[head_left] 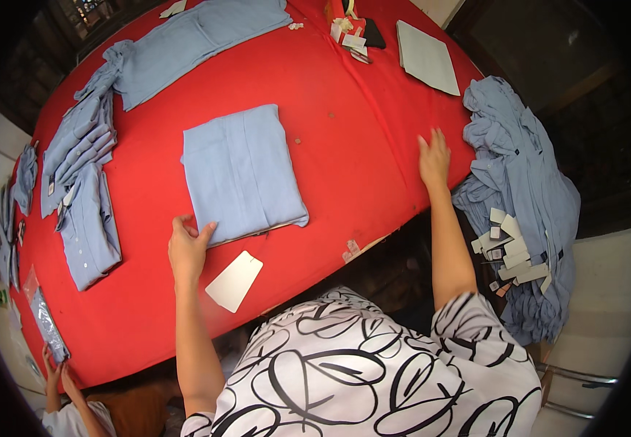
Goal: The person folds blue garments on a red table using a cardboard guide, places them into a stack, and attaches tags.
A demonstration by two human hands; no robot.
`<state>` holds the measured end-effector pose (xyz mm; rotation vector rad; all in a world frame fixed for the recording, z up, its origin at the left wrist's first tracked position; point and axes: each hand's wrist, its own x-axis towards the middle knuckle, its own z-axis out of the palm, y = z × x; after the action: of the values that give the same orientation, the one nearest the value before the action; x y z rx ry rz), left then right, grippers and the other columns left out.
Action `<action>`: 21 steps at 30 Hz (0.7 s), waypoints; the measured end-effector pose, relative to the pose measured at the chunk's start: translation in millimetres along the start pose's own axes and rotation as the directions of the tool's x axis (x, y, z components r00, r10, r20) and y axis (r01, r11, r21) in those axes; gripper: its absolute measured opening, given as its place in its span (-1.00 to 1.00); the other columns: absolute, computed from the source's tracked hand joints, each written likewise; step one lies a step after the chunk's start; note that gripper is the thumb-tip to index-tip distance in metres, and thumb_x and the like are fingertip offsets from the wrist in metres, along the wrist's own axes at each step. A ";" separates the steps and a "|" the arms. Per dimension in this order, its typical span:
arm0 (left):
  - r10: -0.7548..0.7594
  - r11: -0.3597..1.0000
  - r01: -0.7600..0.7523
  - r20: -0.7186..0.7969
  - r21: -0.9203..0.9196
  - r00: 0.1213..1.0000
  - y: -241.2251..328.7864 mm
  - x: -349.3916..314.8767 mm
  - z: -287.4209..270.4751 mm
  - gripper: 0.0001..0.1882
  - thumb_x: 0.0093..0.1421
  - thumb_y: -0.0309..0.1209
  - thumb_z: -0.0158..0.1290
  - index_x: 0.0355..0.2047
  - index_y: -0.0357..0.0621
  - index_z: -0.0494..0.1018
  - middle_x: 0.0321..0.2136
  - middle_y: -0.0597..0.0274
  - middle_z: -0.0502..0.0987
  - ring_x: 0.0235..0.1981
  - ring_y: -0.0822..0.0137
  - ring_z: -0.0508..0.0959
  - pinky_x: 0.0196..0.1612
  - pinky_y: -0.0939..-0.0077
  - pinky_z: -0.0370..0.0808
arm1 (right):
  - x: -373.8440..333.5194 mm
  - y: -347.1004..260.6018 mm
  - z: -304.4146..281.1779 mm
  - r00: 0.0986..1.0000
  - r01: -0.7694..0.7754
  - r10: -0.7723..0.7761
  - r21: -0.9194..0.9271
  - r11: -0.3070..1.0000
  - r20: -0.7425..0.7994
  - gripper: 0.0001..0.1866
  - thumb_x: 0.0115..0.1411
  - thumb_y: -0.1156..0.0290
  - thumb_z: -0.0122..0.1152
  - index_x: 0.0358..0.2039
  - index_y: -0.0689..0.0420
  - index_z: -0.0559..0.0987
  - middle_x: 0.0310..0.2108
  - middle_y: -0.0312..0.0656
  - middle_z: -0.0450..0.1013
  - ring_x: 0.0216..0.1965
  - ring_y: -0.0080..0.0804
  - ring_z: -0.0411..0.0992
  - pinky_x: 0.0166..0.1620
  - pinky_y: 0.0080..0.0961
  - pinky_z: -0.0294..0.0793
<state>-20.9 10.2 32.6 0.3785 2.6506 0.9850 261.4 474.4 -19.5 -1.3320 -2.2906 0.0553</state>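
Observation:
A light blue folded shirt [243,171] lies on the red-covered table in front of me, its back panel facing up. My left hand [187,251] rests at its near left corner, thumb and forefinger spread along the edges. A blank white tag [235,281] lies beside that hand, close to the shirt's near edge. Off to the right, my right hand [434,159] is stretched over the cloth with its fingers extended and nothing in them. The nearest thing to it is a heap of blue shirts [519,160] with many white tags hanging from it.
White sheets [427,57] lie at the far right of the red table [359,160], near small boxes [350,33]. More blue shirts [86,229] lie along the left. Another person's hands [57,375] touch a plastic-bagged garment [48,324] at the lower left.

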 end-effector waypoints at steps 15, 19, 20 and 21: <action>-0.087 0.996 0.087 -0.061 0.009 0.994 0.0 0.7 8.6 -0.59 0.02 -0.25 0.35 -0.30 -0.23 0.42 -0.54 0.29 0.36 -0.49 0.38 0.38 -0.40 0.41 0.37 | 2.6 79.6 -17.8 0.664 -0.694 0.747 -0.339 0.636 0.042 -0.17 0.30 -0.25 -0.19 0.35 0.13 0.20 0.41 0.05 0.00 0.43 -0.12 -0.04 0.34 0.21 -0.08; -0.104 0.994 0.103 -0.031 -0.022 0.994 7.0 5.5 10.2 -0.61 0.02 -0.28 0.34 -0.31 -0.22 0.41 -0.54 0.31 0.34 -0.49 0.39 0.36 -0.39 0.42 0.37 | 56.1 115.7 7.8 0.971 -0.219 0.235 -0.248 0.944 0.037 -0.42 0.32 0.11 0.04 0.18 0.29 0.40 0.30 0.14 0.19 0.32 0.03 0.17 0.24 0.04 0.24; -0.106 0.994 0.106 -0.027 -0.017 0.994 9.5 4.9 10.0 -0.62 0.02 -0.28 0.34 -0.31 -0.22 0.41 -0.54 0.31 0.34 -0.49 0.39 0.35 -0.40 0.42 0.37 | 81.2 110.4 26.2 0.987 -0.152 0.158 -0.198 0.968 0.013 -0.41 0.33 0.10 0.01 0.19 0.31 0.38 0.29 0.17 0.19 0.32 0.05 0.17 0.25 0.03 0.22; -0.110 0.994 0.109 -0.029 -0.014 0.994 12.8 4.8 9.2 -0.62 0.03 -0.28 0.34 -0.31 -0.22 0.41 -0.54 0.31 0.34 -0.49 0.39 0.35 -0.40 0.42 0.36 | 105.6 94.5 45.9 0.997 -0.078 0.077 -0.145 0.986 -0.016 -0.40 0.35 0.10 -0.02 0.20 0.34 0.36 0.29 0.20 0.20 0.31 0.06 0.18 0.26 0.02 0.21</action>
<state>-20.2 26.7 33.7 0.2146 2.6586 0.9803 275.2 620.5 -44.6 -1.4904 -2.2700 -0.0946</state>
